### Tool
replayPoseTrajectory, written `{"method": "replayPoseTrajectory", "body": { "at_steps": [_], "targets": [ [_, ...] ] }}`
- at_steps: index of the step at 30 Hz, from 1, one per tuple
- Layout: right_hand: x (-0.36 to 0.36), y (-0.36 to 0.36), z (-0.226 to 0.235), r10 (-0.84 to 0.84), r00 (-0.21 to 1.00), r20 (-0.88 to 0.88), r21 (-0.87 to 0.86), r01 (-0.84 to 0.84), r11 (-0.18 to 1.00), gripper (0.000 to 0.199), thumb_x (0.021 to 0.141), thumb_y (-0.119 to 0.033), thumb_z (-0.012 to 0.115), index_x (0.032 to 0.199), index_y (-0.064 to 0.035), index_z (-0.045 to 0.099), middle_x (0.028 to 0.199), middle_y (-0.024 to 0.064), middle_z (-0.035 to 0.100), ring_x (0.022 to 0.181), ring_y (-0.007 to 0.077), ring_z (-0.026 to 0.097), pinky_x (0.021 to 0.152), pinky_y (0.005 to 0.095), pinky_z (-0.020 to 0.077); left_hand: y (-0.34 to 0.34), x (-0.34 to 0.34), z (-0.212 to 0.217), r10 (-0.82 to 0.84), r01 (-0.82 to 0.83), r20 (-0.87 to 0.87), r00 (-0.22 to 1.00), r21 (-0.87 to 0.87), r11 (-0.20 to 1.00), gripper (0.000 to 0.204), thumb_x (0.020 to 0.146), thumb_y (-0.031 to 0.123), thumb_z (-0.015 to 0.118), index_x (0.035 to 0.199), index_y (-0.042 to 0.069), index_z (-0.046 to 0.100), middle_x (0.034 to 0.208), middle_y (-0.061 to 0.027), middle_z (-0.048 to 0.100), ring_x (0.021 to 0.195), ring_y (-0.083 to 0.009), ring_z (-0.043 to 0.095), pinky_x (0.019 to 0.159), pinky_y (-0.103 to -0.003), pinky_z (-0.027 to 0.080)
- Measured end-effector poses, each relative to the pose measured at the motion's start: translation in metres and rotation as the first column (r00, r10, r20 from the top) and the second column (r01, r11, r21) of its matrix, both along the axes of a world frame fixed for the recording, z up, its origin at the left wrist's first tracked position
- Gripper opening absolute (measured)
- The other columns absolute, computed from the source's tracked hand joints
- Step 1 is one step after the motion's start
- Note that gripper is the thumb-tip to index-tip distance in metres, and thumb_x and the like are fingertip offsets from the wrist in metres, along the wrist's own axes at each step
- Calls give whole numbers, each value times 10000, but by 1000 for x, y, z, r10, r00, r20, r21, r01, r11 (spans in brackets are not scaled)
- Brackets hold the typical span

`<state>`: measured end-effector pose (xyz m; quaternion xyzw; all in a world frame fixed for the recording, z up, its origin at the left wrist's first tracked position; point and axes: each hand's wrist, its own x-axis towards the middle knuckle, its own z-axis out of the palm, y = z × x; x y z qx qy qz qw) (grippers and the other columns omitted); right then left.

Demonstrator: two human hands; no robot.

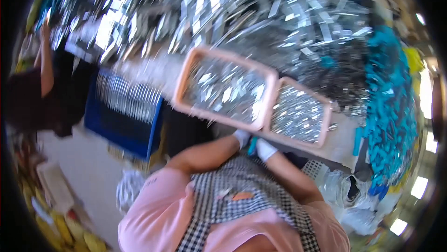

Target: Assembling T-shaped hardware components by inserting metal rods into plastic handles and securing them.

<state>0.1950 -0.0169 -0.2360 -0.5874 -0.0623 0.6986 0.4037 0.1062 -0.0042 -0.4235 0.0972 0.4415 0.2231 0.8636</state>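
Note:
My left hand (pixel 241 137), in something white, is just below the near edge of a pink tray (pixel 223 118). Close beside it, to the right, is my right hand (pixel 266 150), also in white. A small teal thing (pixel 253 146) shows between the two hands, against the right one; its kind is not clear. The fingers of both hands are blurred and partly hidden, so their grip does not show. Loose shiny metal pieces (pixel 223 82) fill the pink tray. A smaller pink tray (pixel 321 126) on its right holds finer shiny pieces (pixel 298 112).
A big heap of shiny metal strips (pixel 209 5) covers the far side. At left stands a blue crate (pixel 116 138) with metal pieces in a row; a co-worker in dark clothes (pixel 28 93) is beyond it. Teal pieces (pixel 389 112) are piled at right.

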Motion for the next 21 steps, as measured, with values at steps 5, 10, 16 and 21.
{"method": "replayPoseTrajectory", "body": {
  "at_steps": [5, 10, 16, 21],
  "targets": [
    [-17, 57, -41, -321, 913, 251, 473, 174, 864, 231, 927, -213, 548, 1123, -106, 605, 730, 86, 583, 592, 263, 576, 588, 468, 510, 56, 20, 120, -450, 453, -88, 889, 10, 892, 252, 993, 238, 494, 1107, 70, 644, 959, -130, 671, 876, -283, 621, 820, -407, 518],
    [-42, 49, -37, -335, 870, 362, 669, 8, 743, 248, 917, -213, 555, 1133, -102, 605, 749, 104, 596, 603, 271, 584, 590, 469, 514, 32, 1, 106, -586, 660, -311, 748, 264, 703, 282, 986, 258, 500, 1114, 56, 649, 985, -135, 676, 893, -285, 625, 834, -406, 516],
    [-131, 48, -90, -358, 752, 553, 718, -211, 664, 269, 906, -212, 564, 1145, -96, 605, 773, 126, 610, 616, 281, 593, 592, 471, 518, 14, -54, 83, -650, 835, -529, 546, 408, 369, 319, 977, 282, 508, 1122, 39, 657, 1016, -140, 682, 914, -287, 629, 852, -404, 514],
    [-75, 43, -84, -231, 678, 698, 666, -497, 556, 288, 896, -212, 571, 1155, -91, 605, 793, 144, 623, 626, 289, 601, 593, 472, 522, 22, -68, 68, -538, 869, -687, 489, 437, 231, 352, 970, 302, 515, 1129, 25, 662, 1042, -145, 687, 931, -289, 633, 867, -403, 512]
  ]
}}
